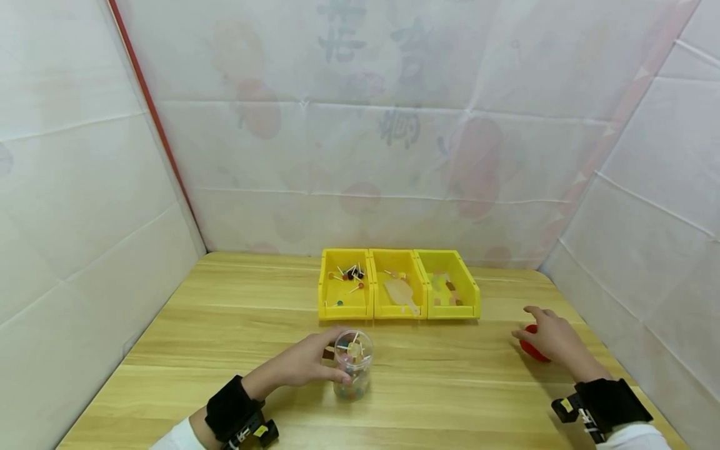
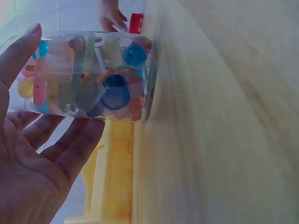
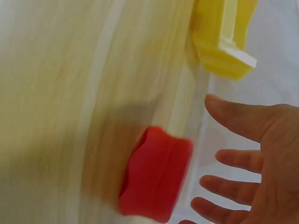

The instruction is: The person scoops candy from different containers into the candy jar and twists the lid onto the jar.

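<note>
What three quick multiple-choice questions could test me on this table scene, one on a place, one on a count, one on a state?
1. Where does the red lid lie?
A. inside a bin
B. on the table by the right hand
C. on the jar

2. How many yellow bins stand in the row?
A. two
B. three
C. five

3. How is the clear jar?
A. lidless and upright
B. capped
C. tipped over and empty

Answers:
1 B: the lid rests on the wooden table just under the spread fingers.
2 B: three bins stand side by side at the back.
3 A: the left hand steadies it, its mouth open and its body full of coloured pieces.
</note>
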